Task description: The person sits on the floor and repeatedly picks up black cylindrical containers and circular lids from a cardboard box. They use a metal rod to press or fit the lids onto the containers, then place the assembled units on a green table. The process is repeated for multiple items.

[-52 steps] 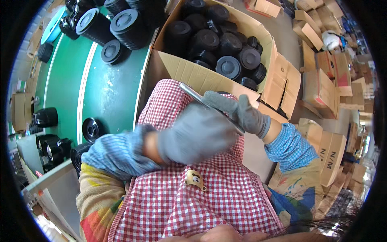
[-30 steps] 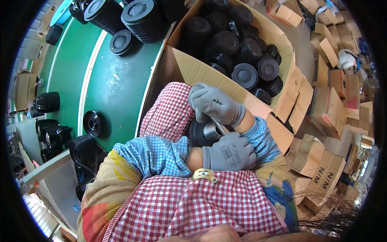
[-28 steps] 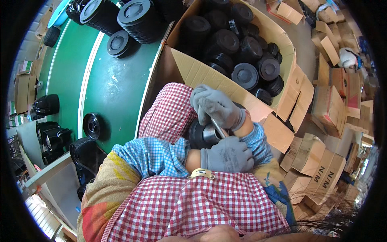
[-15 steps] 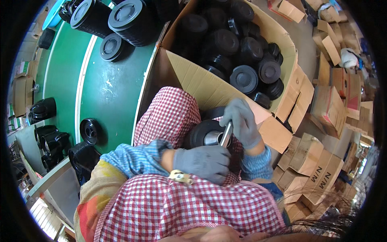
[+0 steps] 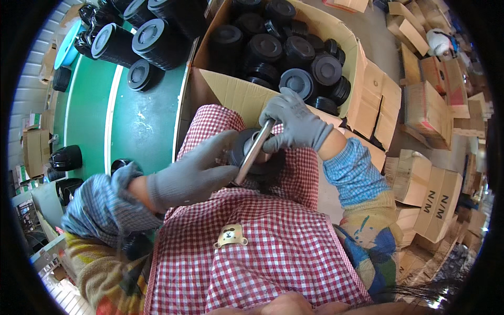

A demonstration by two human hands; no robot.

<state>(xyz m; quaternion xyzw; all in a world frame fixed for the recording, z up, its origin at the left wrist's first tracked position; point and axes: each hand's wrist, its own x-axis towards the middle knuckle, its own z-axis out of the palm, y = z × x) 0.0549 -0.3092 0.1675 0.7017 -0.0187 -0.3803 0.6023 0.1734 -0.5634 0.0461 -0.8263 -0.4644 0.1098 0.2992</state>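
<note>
My right hand (image 5: pixel 296 123), in a grey glove, grips a long, straight, silvery metal bar-shaped tool (image 5: pixel 253 155) near its upper end. The tool slants down to the left across a round black plastic part (image 5: pixel 239 149) resting at my lap. Beside that part, on its left, my gloved left hand (image 5: pixel 191 173) is open, thumb and fingers apart. Its fingertips are close to the black part; whether they touch it I cannot tell. The hands and the tool cover much of the part. Beneath lies my red-and-white checked apron (image 5: pixel 268 241).
A large cardboard box (image 5: pixel 231 90) full of round black parts stands ahead. To the left, a green work table (image 5: pixel 144 123) bears stacks of black lids (image 5: pixel 157 44) and other glossy black pieces (image 5: pixel 66 157). Several cardboard cartons (image 5: pixel 428 113) are piled at the right.
My left hand has moved left and opened away from the tool's lower end. My right hand has shifted left and up, still gripping the tool. The view has shifted.
</note>
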